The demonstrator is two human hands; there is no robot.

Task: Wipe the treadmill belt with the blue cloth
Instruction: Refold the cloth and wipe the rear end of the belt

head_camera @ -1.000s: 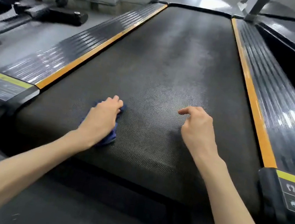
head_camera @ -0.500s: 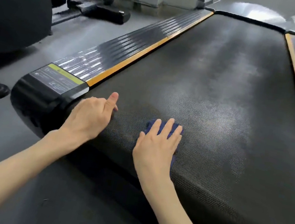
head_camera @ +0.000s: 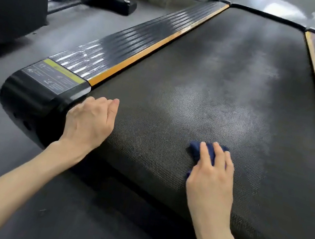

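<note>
Grey haze on the black textured treadmill belt (head_camera: 234,69) lies beyond the crumpled blue cloth (head_camera: 194,150): the flat-fingered right hand (head_camera: 213,177) should press it forward, relaxed empty left hand (head_camera: 88,122) bracing.

Belt (head_camera: 234,69) open ahead; side rails (head_camera: 137,38) flank it, seemingly raised.

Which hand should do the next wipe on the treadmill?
The right hand, probably: it presses the blue cloth onto the belt, with greyish belt just ahead. The left hand rests empty at the belt's left edge, apart from the cloth.
</note>
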